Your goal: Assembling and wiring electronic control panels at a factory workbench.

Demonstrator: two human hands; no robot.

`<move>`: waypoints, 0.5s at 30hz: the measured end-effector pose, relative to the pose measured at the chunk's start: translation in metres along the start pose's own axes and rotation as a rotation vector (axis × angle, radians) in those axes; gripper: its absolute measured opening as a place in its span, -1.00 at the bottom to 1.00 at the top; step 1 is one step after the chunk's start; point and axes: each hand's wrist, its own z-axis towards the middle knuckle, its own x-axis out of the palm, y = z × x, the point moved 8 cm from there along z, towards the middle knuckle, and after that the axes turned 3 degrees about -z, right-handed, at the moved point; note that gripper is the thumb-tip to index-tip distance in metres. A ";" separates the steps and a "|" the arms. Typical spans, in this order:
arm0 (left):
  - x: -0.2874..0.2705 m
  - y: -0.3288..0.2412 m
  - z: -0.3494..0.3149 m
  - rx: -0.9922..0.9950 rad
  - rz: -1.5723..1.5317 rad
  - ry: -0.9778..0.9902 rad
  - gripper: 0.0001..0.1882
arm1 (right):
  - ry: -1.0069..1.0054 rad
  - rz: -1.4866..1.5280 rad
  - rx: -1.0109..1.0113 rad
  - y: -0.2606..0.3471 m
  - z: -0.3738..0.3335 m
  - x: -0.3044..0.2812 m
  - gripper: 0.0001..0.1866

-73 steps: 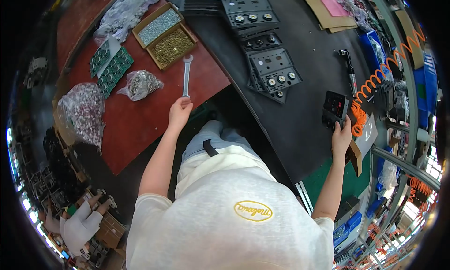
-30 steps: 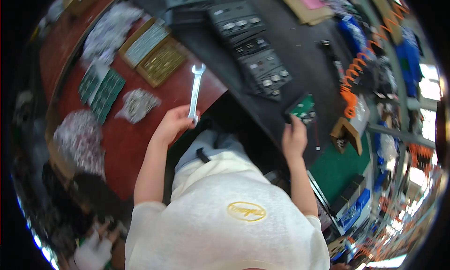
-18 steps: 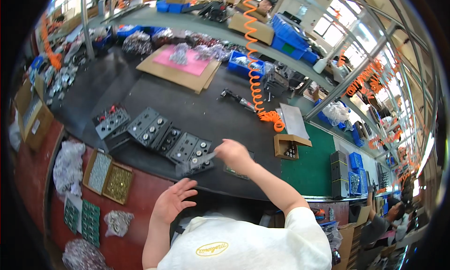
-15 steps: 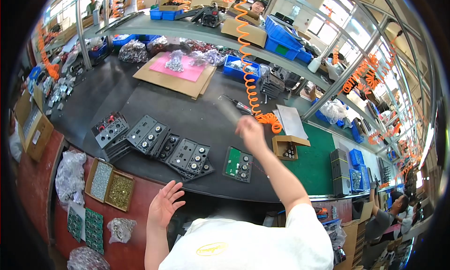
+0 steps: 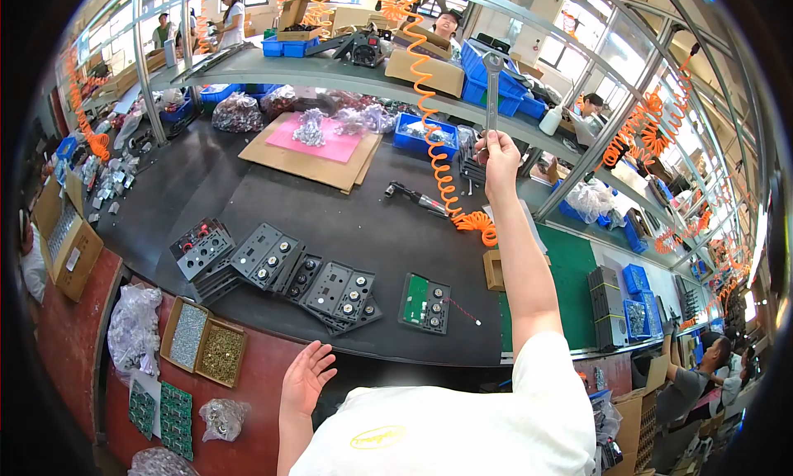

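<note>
Fingers of the right hand (image 5: 498, 156) are wrapped around the lower end of a silver wrench (image 5: 492, 92), so that's a solid grip. That whole arm is stretched way out and up over the black workbench (image 5: 248, 199), elbow nearly straight, with the wrench standing upright, its ring end at the top, up near the shelf of blue bins (image 5: 496, 71).

Left hand (image 5: 306, 378) is totally different: fingers spread loose, palm showing, nothing in it. It's hanging low near the body, right at the edge between the dark bench and the red table (image 5: 256, 393), forearm coming up from the bottom of the head view.

Between the two hands there's a row of dark grey panels with knobs (image 5: 310, 278) laid out on the bench, plus one panel with a green board (image 5: 426, 302) a bit apart to their right. An orange coiled hose (image 5: 434, 137) runs down just left of the raised arm. Trays of small screws (image 5: 204, 345) sit left of the open hand.
</note>
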 end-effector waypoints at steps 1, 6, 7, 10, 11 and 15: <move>-0.001 0.001 -0.001 0.004 0.000 0.001 -0.61 | -0.004 -0.013 -0.003 0.000 0.001 -0.001 -0.79; -0.010 0.003 -0.005 0.020 0.003 -0.029 -0.62 | -0.014 -0.023 0.003 0.002 0.005 -0.001 -0.79; -0.010 0.003 -0.005 0.021 0.002 -0.030 -0.62 | -0.023 -0.026 0.011 0.002 0.005 -0.001 -0.79; -0.009 0.003 -0.004 0.027 0.002 -0.038 -0.62 | -0.013 -0.027 0.004 0.001 0.006 -0.002 -0.79; -0.008 0.003 -0.003 0.031 0.004 -0.037 -0.63 | -0.010 -0.027 0.004 0.000 0.008 -0.002 -0.79; -0.004 0.006 -0.002 0.026 0.001 -0.024 -0.63 | -0.016 -0.040 -0.036 0.001 0.007 -0.002 -0.80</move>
